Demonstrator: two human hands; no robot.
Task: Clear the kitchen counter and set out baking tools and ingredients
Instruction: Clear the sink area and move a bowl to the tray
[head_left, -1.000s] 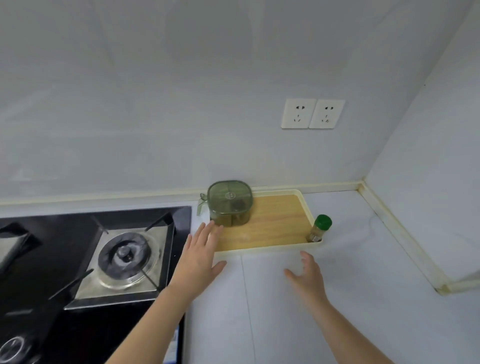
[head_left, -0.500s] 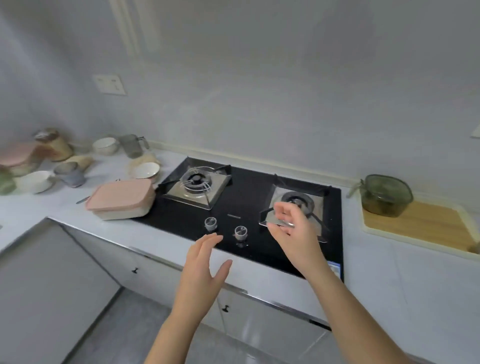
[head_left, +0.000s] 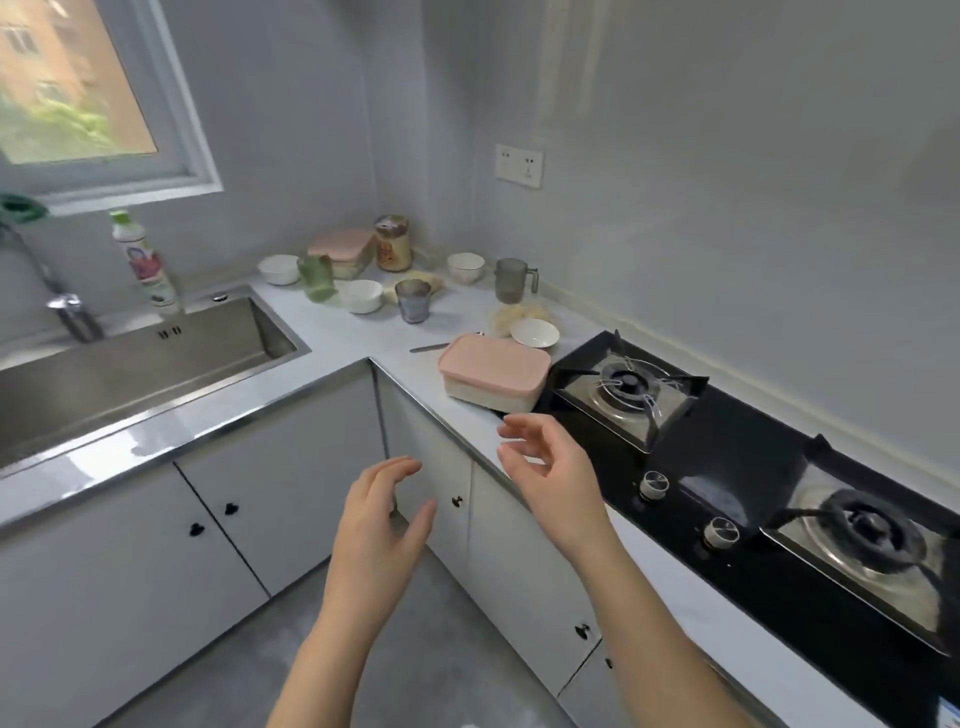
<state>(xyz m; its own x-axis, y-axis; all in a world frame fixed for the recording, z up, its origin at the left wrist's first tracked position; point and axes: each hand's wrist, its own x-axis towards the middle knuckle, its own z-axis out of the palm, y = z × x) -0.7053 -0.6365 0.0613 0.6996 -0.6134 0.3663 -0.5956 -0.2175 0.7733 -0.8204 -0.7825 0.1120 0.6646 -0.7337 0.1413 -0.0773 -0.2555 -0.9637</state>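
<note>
Counter (head_left: 363, 343): white, faint grey veining. Hob (head_left: 727, 457): gloss blk, steel burner trays. Near box (head_left: 493, 371): pink lid, cream base. Bowl (head_left: 534, 332): white. Cup (head_left: 316, 278): pale green. Mug (head_left: 511, 280): smoky grey. Jar (head_left: 393, 244): amber, red print. Bottle (head_left: 145, 260): white, green cap, pic. label. Cabinets (head_left: 291, 483): white, blk knobs.

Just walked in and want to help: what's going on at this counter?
A person faces the corner counter, both hands raised and holding nothing. The right hand hovers near a pink-lidded container beside the stove; the left hand is lower, before the cabinets. Bowls, cups and a jar crowd the corner, uncleared.
</note>
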